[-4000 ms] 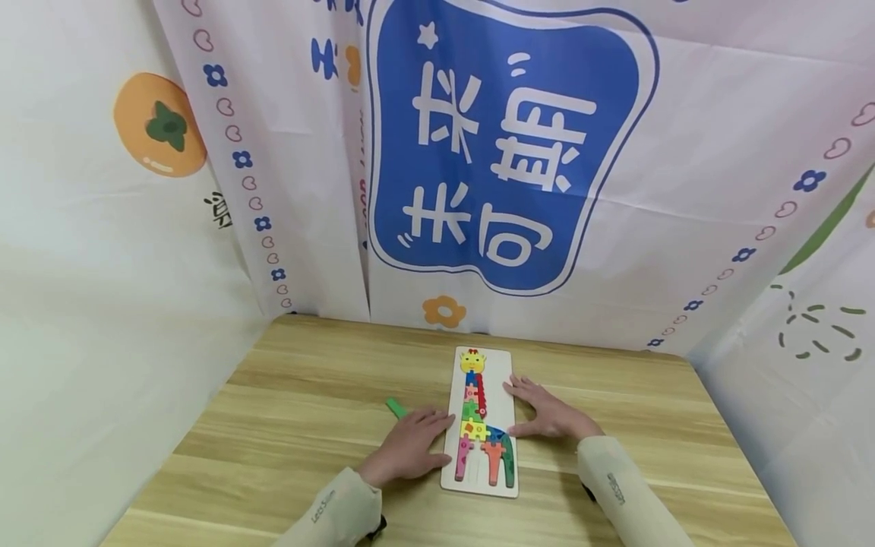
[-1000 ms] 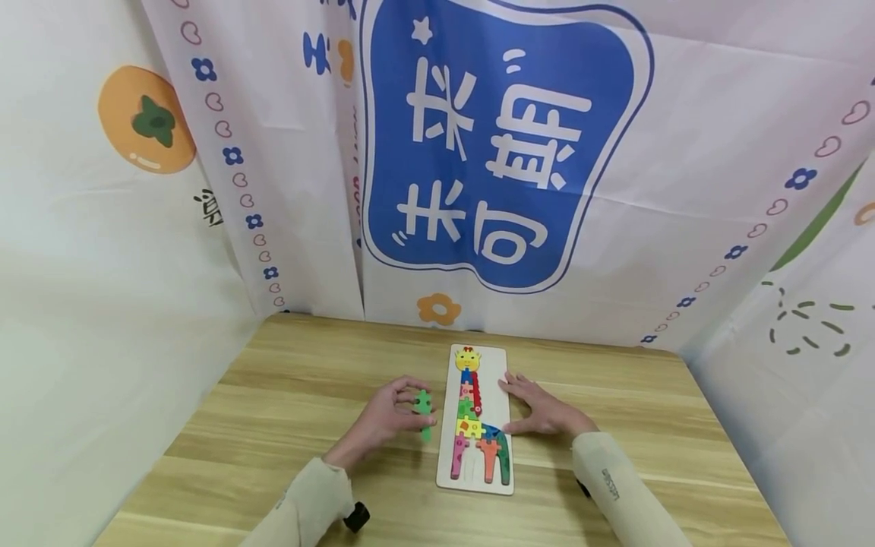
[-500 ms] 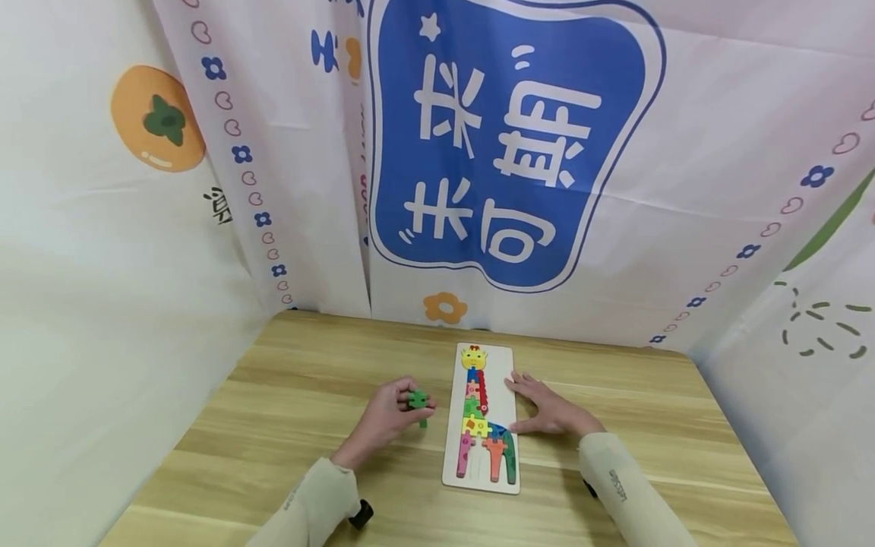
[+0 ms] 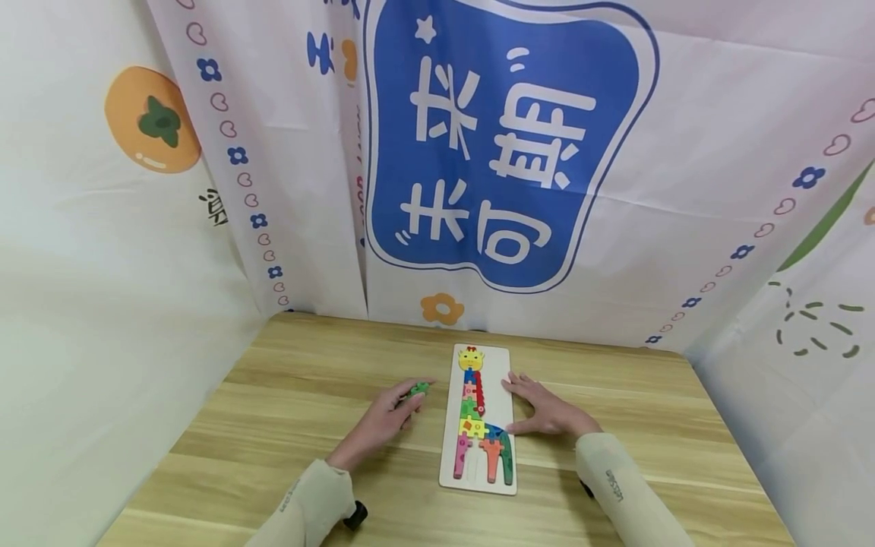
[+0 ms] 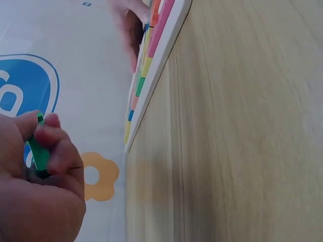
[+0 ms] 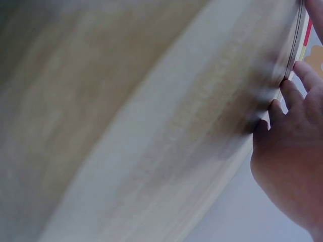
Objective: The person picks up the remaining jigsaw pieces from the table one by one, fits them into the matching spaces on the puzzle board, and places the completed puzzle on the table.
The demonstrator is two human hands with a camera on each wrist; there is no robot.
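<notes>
A white puzzle board (image 4: 497,380) with a giraffe built of coloured pieces lies on the table, the yellow head (image 4: 470,358) at its far end. Between the pink leg (image 4: 461,457) and the orange leg (image 4: 492,460), bare board shows with a faint outline. Left of the board, my left hand (image 4: 383,422) pinches a green puzzle piece (image 4: 419,388) between thumb and fingers, which partly hide it. In the left wrist view the green piece (image 5: 39,151) sits among curled fingers. My right hand (image 4: 550,410) rests at the board's right edge, fingers spread, fingertips and thumb against it.
The wooden table (image 4: 294,410) ends at the back against a hanging printed cloth (image 4: 697,152). Pale cloth walls (image 4: 102,304) close in both sides. A black band (image 4: 355,516) shows at the left sleeve (image 4: 307,494).
My left hand has left the board's left edge and picked the green piece up from the table. Over the last second the piece has turned in its fingers. The right hand stays put.
</notes>
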